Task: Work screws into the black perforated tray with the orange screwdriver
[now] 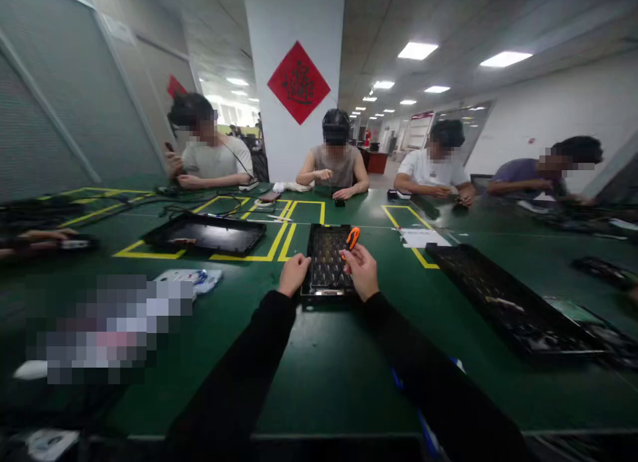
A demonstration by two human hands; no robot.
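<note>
Best to keep the left hand (294,273) curled against the near-left corner of the small black tray (326,261) mid-surface (349,382), right hand (361,270) gripping the orange-handled screwdriver (351,238) upright over it, pressing straight down so nothing slips.

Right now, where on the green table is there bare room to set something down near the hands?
Bare table lies between the two sleeves, below the small black tray. Another free strip sits between that tray and the long black tray. It is crowded around the left hand and right hand, which grips an orange-handled tool.
</note>
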